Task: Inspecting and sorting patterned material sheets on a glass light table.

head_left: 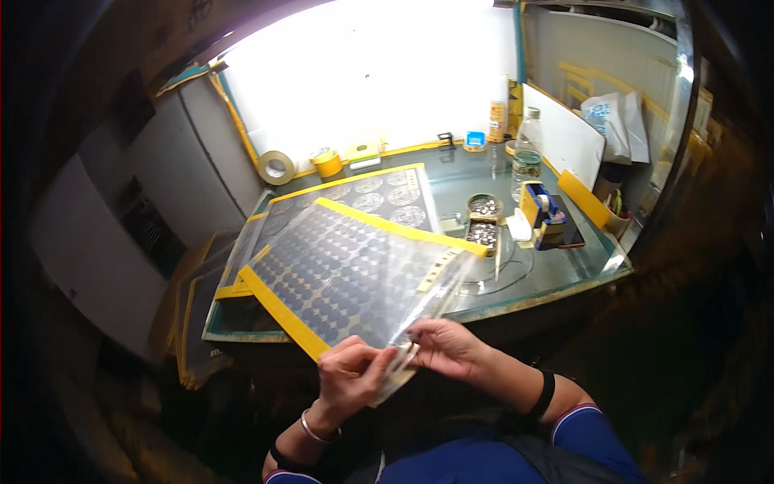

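A patterned film sheet with rows of dark dots and yellow tape along its edges is held tilted over the glass-topped table. Loose clear plastic lies along its right side and bunches toward my body. My left hand is closed on the sheet's near corner, thumb pressed over the edge. Close beside it, my right hand pinches the folded clear plastic with bent fingers. A small pale piece shows between the hands; what it is I cannot make out.
Another taped film sheet lies underneath. Tape rolls stand at the back left. To the right are small containers of metal bits, a tape dispenser and a clear bottle. More sheets lean at the table's left.
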{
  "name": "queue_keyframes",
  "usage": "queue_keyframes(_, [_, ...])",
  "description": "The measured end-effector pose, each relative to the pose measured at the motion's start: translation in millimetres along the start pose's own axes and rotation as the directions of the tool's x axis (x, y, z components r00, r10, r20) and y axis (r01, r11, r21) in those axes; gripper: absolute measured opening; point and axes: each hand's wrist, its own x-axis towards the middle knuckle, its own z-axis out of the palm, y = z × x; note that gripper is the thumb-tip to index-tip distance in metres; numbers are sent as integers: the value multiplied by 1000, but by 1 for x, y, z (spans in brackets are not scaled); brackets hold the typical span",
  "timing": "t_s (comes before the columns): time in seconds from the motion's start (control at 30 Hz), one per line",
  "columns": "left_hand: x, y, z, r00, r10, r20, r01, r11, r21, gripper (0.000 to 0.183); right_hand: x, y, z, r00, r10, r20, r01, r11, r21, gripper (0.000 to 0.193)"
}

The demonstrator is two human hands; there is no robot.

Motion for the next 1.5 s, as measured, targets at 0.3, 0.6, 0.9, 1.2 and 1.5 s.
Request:
queue_keyframes(0.3, [-6,-4,-3,999,-49,-8,48,997,-54,13,-3,22,12,994,-14,-108,22,997,75,32])
queue_keyframes(0.6, [-2,-6,0,999,-17,-46,11,992,-126,10,-33,13,39,971,-224,86,227,973,-35,36])
queue_keyframes(0.9, [-4,8,2,951,304,59,-309,943,126,6,-5,25,4,964,-122,-238,130,991,15,27])
queue_keyframes(1.2, [15,-130,-113,742,-315,-592,341,937,-71,51,-30,13,-14,883,-423,-204,372,895,-245,18])
queue_keyframes(1.5, [37,-159,-158,627,-611,-483,80,667,-741,29,-79,-21,-11,853,-518,-62,412,742,-528,32])
